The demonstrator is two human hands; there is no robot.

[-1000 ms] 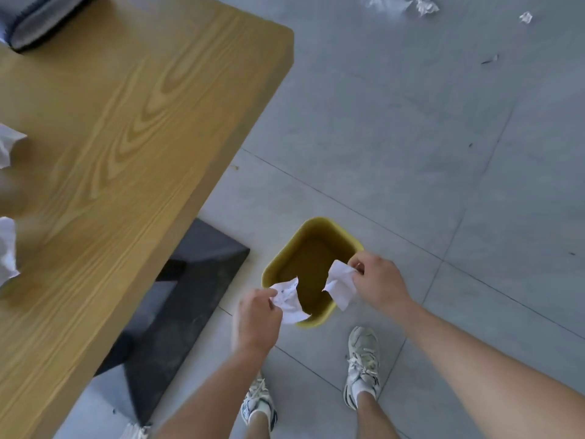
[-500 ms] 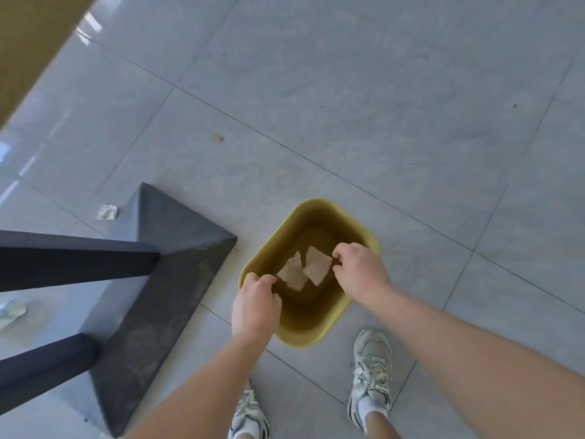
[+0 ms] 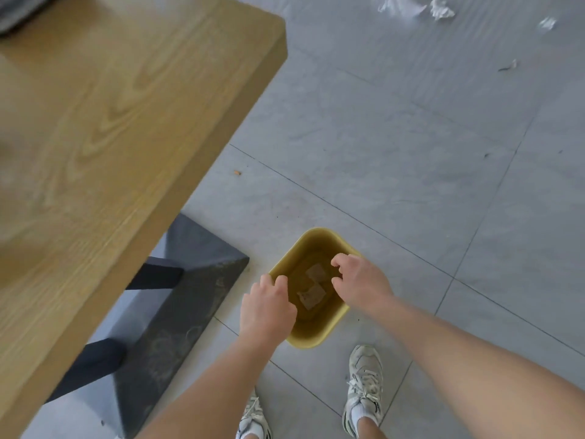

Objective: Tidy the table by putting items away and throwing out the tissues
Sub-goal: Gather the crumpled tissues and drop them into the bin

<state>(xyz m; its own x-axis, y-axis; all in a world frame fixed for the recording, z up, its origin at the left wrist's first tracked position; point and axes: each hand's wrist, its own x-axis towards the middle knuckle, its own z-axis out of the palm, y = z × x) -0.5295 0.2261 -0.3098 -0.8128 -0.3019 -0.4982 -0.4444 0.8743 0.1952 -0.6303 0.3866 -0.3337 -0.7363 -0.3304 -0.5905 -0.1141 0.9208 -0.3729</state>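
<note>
A small yellow bin (image 3: 316, 339) stands on the grey tiled floor right in front of my feet. Two tissues (image 3: 311, 296) lie flat at its bottom. My left hand (image 3: 266, 308) hovers over the bin's left rim, fingers curled loosely, holding nothing. My right hand (image 3: 361, 280) hangs over the right rim with its fingers spread and empty. The wooden table (image 3: 104, 137) fills the left of the view.
The table's dark pyramid-shaped base (image 3: 177, 312) sits just left of the bin. Several crumpled tissues (image 3: 440, 9) lie on the floor at the far top right. My two white sneakers (image 3: 364, 384) stand behind the bin.
One second ago each hand held a tissue over the bin. Both tissues dropped in and now lie at the bottom. My hands have opened, and my view has lifted back toward the table.
</note>
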